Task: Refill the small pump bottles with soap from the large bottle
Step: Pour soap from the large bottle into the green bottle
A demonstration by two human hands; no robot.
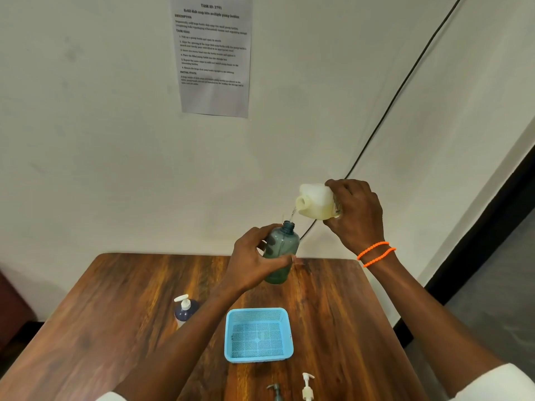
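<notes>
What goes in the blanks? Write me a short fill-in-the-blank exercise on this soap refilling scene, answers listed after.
1. The right hand tilts the large bottle over the open neck of the ____ bottle.
2. The left hand grips the green bottle held above the ____ table.
3. The blue basket holds ____ bottles.
4. The dark bottle beside the left forearm has a ____ pump.

Answers: green; wooden; no; white
</notes>
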